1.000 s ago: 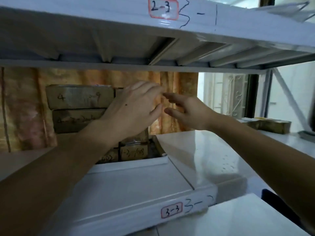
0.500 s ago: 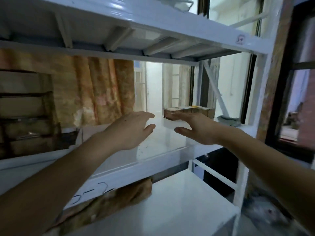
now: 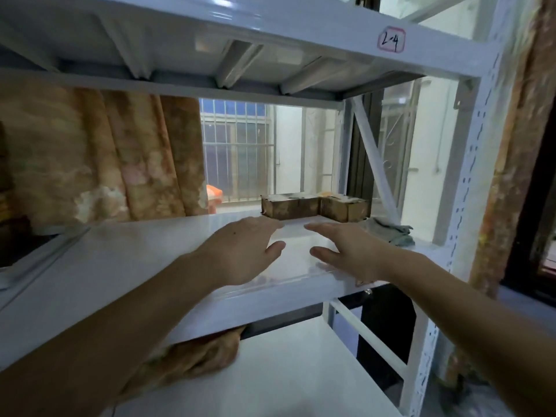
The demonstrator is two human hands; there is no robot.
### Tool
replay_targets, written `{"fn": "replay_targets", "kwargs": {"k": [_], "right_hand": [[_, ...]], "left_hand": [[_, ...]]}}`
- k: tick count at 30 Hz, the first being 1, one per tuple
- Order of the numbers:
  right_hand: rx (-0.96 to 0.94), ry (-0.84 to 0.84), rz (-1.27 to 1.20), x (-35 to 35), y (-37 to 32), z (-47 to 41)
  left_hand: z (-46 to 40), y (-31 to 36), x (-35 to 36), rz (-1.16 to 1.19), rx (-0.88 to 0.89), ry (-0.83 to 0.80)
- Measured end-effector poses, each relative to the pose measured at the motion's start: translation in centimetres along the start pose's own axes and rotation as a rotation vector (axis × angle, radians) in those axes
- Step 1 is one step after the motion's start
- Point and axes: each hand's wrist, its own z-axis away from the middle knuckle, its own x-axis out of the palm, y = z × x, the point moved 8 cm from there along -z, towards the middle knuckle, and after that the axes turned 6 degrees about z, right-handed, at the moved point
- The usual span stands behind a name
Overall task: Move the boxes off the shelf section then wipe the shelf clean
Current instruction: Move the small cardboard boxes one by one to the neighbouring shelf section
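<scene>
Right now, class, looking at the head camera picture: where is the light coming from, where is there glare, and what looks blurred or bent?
Head view: daylight enters through the barred window, backlighting the boxes; glare streaks the white shelf near the left hand and right hand; the right post bows from the wide lens; the right edge smears with blur.

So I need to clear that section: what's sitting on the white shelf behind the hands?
On the shelf: low brown boxes at the back and a grey cloth beside them. Whatever lies behind the boxes is hidden.
</scene>
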Motion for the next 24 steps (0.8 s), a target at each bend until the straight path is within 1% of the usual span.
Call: {"fn": "replay_targets", "kwargs": {"k": [6,11,15,18,21,22,24], "right_hand": [[-0.069,0.005,0.012,0.1,2.8,-5.7],[-0.020,-0.021,-0.026,-0.4,7.3,-10.6],[0.020,-0.141,0.045,1.1,10.7,-14.6],[0.009,-0.227,0.114,2.6,12.2,-17.0],[0.004,-0.240,0.159,4.2,13.4,-18.5],[0.019,-0.234,0.170,4.8,14.1,-19.0],[0.042,-0.224,0.197,6.1,15.2,-19.7]], "left_hand": [[-5.9,-2.0,-1.7,-0.129,-0.026,0.032],[-11.9,-4.9,-1.3,-0.164,-0.066,0.056],[-16.1,-7.2,0.6,-0.212,-0.126,0.017],[-17.8,-8.9,3.0,-0.181,-0.231,-0.069],[-18.4,-9.6,6.0,-0.255,-0.256,-0.161],[-18.3,-9.6,6.7,-0.259,-0.259,-0.164],[-18.2,-9.9,7.6,-0.209,-0.260,-0.106]]}}
